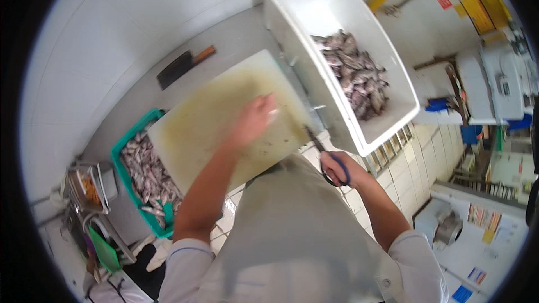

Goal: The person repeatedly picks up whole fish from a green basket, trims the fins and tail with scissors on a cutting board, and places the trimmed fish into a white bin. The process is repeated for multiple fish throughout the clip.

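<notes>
My right hand (337, 168) holds scissors (333, 167) with dark blue handles, their blades pointing up and left at the cutting board's near right corner. My left hand (257, 120), blurred, is over the yellow-stained white cutting board (202, 134); whether it holds anything I cannot tell. Many small fish (147, 172) lie in a green plastic basket (122, 176) left of the board. On the right, a large white tub (290, 46) holds a heap of fish (358, 75). A cleaver (177, 69) with a wooden handle lies beyond the board.
A tiled wall (105, 29) rises behind the steel counter (240, 29). At the lower left is another person's sleeve (113, 290), near a green board (104, 249). A metal tray (86, 189) with orange pieces stands at the far left.
</notes>
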Demonstrator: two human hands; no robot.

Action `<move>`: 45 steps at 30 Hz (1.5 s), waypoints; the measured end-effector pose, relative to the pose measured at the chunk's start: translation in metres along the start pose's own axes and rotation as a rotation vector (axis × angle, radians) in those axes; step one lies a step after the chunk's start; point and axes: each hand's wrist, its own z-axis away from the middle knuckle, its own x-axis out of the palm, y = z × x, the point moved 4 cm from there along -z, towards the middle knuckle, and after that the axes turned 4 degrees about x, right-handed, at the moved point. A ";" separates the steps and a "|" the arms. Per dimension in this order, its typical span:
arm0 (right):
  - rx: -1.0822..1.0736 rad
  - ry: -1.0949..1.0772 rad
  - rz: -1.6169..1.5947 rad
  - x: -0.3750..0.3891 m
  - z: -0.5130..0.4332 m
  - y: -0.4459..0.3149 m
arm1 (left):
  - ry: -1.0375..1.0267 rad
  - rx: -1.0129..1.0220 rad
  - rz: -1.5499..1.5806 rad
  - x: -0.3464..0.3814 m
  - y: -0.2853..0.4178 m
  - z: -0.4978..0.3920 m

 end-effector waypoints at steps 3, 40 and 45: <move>0.110 0.185 -0.058 0.000 -0.012 0.025 | -0.121 0.707 -0.354 0.045 0.098 -0.029; 0.040 0.140 0.043 0.110 -0.063 -0.002 | 1.196 -0.646 0.702 -0.272 -0.369 0.392; -0.055 0.179 0.336 0.106 -0.069 0.005 | 1.211 -0.465 0.584 -0.269 -0.290 0.411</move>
